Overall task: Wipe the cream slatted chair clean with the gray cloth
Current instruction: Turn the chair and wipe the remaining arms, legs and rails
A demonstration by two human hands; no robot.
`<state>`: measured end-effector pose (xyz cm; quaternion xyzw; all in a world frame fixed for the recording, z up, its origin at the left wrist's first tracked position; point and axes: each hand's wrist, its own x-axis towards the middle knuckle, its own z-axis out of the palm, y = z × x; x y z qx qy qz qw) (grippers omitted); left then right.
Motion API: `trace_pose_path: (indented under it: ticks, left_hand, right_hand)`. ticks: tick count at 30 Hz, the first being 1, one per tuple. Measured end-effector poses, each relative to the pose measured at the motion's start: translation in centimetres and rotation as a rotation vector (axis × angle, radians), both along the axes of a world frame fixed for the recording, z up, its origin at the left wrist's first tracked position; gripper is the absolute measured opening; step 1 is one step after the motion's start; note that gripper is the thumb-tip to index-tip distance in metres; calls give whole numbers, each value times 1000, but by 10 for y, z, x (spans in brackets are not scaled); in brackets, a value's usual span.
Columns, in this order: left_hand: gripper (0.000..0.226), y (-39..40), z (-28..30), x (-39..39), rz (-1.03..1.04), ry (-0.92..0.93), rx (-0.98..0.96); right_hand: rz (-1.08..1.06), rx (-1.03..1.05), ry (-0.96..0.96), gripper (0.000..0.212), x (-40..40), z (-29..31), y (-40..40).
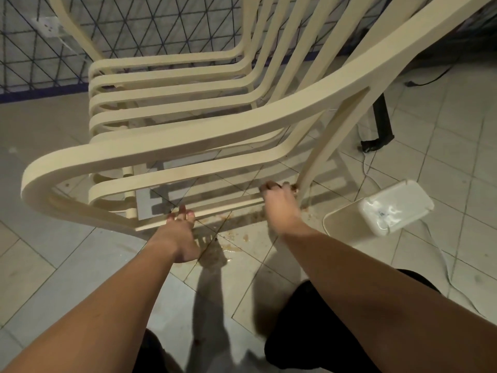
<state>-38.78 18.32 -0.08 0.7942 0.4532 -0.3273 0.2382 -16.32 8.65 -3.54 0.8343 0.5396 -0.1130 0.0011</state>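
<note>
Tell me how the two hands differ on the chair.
The left hand lies with fingers fairly straight against the low rail of the cream slatted chair; the right hand curls its fingers round the rail further along, by the leg. The left sits nearer the camera. Neither visibly holds a cloth.

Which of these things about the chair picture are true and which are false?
1. The cream chair has long slats. True.
2. The left hand is holding a gray cloth. False: no cloth shows in that hand; its fingers touch the chair's low side rail.
3. A white tub with water in it sits on the tiled floor to the right of the chair. True.
4. The right hand is resting on the armrest. False: it reaches down to the lower rail, near the back leg.
5. There are brownish wet spots on the tiles under the chair. True.
</note>
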Motion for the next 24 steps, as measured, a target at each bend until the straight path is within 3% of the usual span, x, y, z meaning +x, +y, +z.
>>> trace_pose_path:
  ticks: [4, 8, 11, 14, 18, 21, 24]
  left_hand:
    - [94, 0, 0, 0, 9, 6, -19]
    - [94, 0, -2, -1, 6, 17, -15]
    - [94, -3, 0, 1, -5, 28, -7]
    - [94, -3, 1, 1, -17, 35, -6]
    - [96, -4, 0, -2, -7, 22, -2]
    - [95, -3, -1, -1, 5, 16, 2]
    - [96, -4, -3, -1, 2, 14, 6]
  right_hand:
    - [-163, -51, -53, 67, 19, -14, -26]
    - [-365, -67, 139, 84, -18, -11, -30]
    - [-324, -39, 255, 84, -42, -3, -29]
    - [-189, 139, 121, 70, -28, 0, -19]
    - [-201, 30, -17, 70, 13, -10, -29]
    - [-389, 42, 166, 74, 4, -26, -55]
    - [-947, 267, 676, 33, -18, -29, -70]
